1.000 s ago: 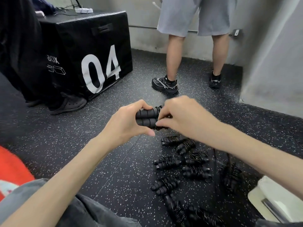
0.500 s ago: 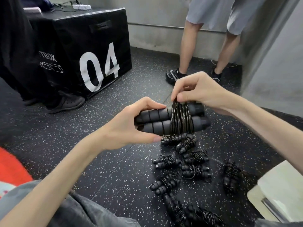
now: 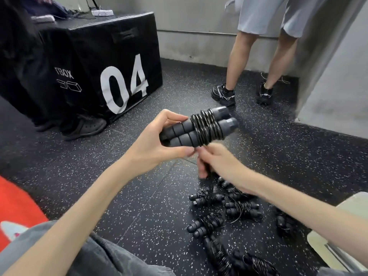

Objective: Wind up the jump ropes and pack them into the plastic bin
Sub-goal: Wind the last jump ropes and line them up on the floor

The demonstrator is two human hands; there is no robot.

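My left hand [image 3: 157,142] grips the two black foam handles of a jump rope [image 3: 187,132], held side by side above the floor, with several turns of black cord around their middle. My right hand [image 3: 221,166] is just below them, fingers closed on the loose cord that runs down from the coil. Several wound jump ropes [image 3: 241,208] lie in a pile on the speckled black floor under my right forearm. A pale plastic bin [image 3: 326,248] shows only a corner at the lower right edge.
A black box marked 04 [image 3: 111,62] stands at the back left, with a dark shoe beside it. A person in grey shorts [image 3: 256,52] stands at the back right by a grey wall. My grey-trousered knee fills the bottom left.
My right hand has come down from above the handles to below them, carrying the cord round. The handles have tilted up to the right. The standing person has stepped slightly right.
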